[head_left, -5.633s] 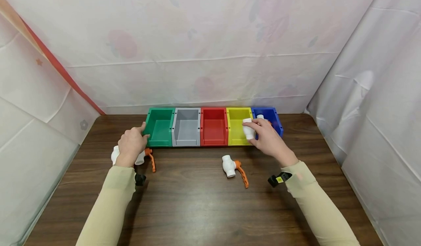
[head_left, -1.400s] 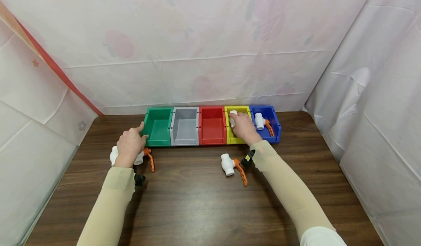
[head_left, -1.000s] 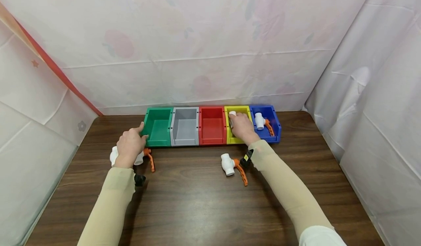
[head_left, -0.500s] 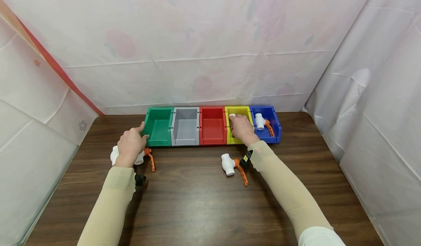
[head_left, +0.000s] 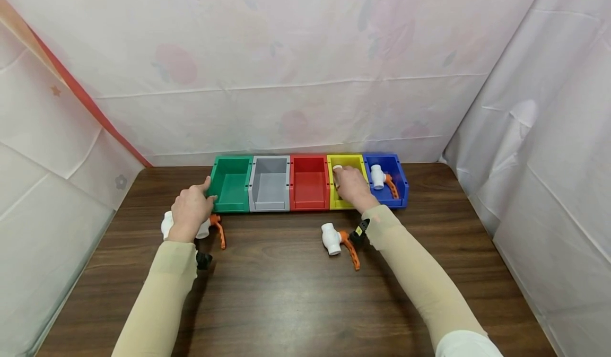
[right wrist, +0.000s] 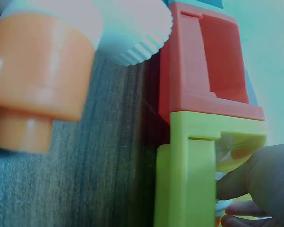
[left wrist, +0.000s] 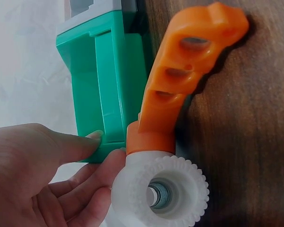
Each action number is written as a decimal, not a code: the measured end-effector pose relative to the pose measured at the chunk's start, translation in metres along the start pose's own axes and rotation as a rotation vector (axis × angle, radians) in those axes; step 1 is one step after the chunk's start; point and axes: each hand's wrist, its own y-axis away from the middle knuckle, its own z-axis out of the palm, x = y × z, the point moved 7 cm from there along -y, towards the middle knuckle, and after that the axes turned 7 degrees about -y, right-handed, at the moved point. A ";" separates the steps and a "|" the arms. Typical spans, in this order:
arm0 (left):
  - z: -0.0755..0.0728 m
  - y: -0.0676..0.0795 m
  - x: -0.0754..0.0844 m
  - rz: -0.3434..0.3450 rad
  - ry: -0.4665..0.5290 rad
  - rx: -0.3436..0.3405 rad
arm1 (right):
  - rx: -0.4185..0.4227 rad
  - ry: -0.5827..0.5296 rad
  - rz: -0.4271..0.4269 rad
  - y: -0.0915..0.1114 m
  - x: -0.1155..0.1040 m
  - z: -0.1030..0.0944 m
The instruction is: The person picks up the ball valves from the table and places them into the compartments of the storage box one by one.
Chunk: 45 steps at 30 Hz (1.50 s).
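My left hand [head_left: 191, 208] pinches the side wall of the green bin [head_left: 234, 187], thumb inside and fingers outside. Right by those fingers, in the left wrist view, lies a white ball valve [left wrist: 161, 194] with an orange handle. In the head view another white piece [head_left: 166, 224] shows left of this hand, which partly covers it. My right hand [head_left: 353, 184] reaches down into the yellow bin [head_left: 341, 204] and grips a white ball valve [head_left: 337, 167], mostly hidden behind the fingers. A third orange-handled valve [head_left: 331, 238] lies on the table near the right wrist.
The bins stand side by side along the back cloth, with a grey bin [head_left: 269, 187] and a red bin [head_left: 310, 187] between green and yellow. At the right end, the blue bin [head_left: 403, 198] holds another orange-handled valve [head_left: 378, 176]. Pale cloth encloses the brown table [head_left: 286, 304].
Since the oldest frame, my right hand has carried its valve left and down into the yellow bin, uncovering the valve in the blue bin. The left hand has stayed at the green bin.
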 end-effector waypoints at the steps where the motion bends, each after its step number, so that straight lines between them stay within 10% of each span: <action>1: 0.000 0.000 0.000 0.000 -0.001 0.001 | 0.005 -0.012 0.001 0.001 -0.001 -0.002; 45: -0.002 0.004 -0.001 -0.001 0.011 0.032 | 0.133 -0.253 -0.087 0.069 0.004 -0.050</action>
